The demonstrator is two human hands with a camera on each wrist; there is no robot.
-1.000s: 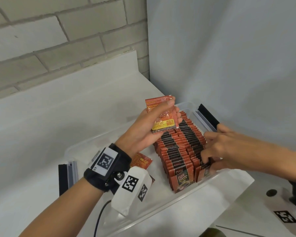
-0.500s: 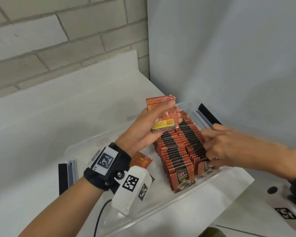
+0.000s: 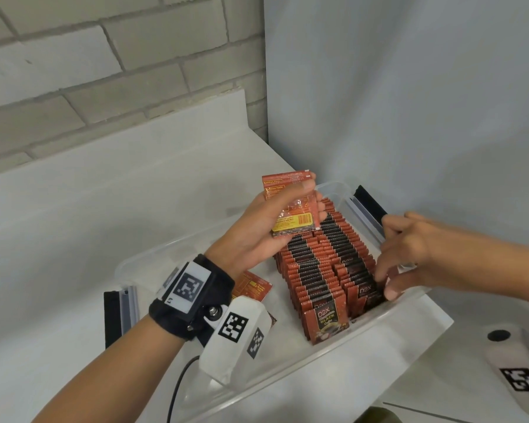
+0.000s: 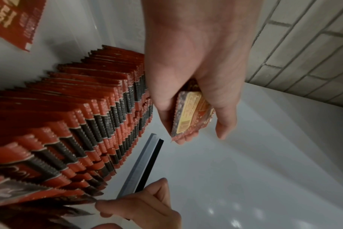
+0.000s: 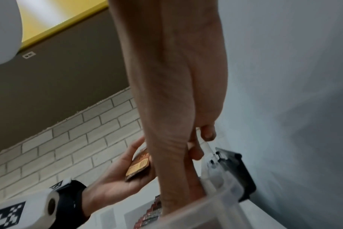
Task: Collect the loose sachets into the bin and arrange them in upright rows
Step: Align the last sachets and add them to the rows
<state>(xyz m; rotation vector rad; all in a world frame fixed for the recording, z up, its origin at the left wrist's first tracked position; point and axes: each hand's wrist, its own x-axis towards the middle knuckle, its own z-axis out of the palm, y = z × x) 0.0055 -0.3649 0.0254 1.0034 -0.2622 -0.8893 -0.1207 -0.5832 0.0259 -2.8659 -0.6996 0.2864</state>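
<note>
A clear plastic bin [image 3: 379, 340] holds two upright rows of red-and-black sachets [image 3: 315, 270], also seen in the left wrist view [image 4: 78, 116]. My left hand [image 3: 312, 196] hovers above the rows' far end and grips a small stack of sachets [image 3: 297, 218] between thumb and fingers [image 4: 190, 114]. My right hand [image 3: 385, 285] reaches down into the front of the right row. Its thumb and bent fingers pinch the front sachets there. A loose sachet [image 3: 252, 288] lies flat on the bin floor under my left wrist.
The bin stands on a white counter [image 3: 104, 193] in a corner, with a brick wall [image 3: 104, 56] behind and a grey panel [image 3: 409, 117] to the right. Black latch handles [image 3: 370, 203] stick out at both bin ends. A white marked device [image 3: 516, 377] lies at the lower right.
My right hand has drawn back a little to the right, and its fingers now dig into the front of the right row. The left hand has held still with its stack.
</note>
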